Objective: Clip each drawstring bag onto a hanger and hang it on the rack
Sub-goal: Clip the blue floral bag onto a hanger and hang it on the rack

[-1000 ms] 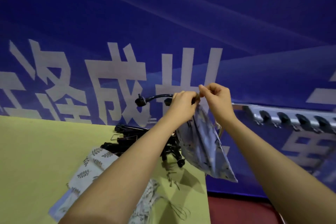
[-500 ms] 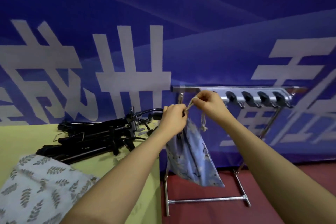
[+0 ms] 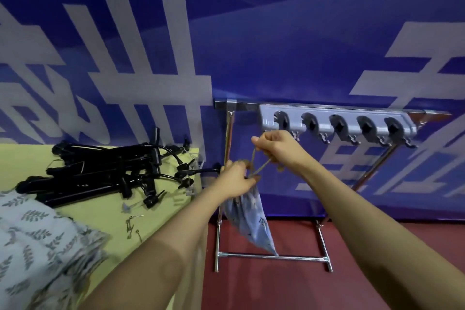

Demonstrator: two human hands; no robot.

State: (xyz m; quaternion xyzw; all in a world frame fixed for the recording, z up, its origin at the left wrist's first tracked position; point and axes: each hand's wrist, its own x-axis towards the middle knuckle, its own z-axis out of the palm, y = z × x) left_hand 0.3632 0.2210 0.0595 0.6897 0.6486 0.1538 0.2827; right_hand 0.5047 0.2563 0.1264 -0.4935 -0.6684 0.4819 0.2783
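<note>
Fingers: left hand (image 3: 235, 178) grips one blue bag (image 3: 249, 224) | right hand (image 3: 275, 146) pinches its drawstring (image 3: 261, 167)

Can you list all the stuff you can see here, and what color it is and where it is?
blue drawstring bag: one, light blue with a small print, hanging in the air in front of the rack
drawstring: one, tan, stretched between the two hands
black hangers: a pile, count unclear, on the table
leaf-print fabric: white-grey with leaf pattern, at the table's near left; count unclear
small metal bits: a few, silver, on the table
table: one, yellow-green, left
rack: one, silver metal with a grey bar of five dark holders, right of the table
banner: blue with white characters, behind
floor: dark red
left hand: grips the bag's top
right hand: pinches the drawstring
</note>
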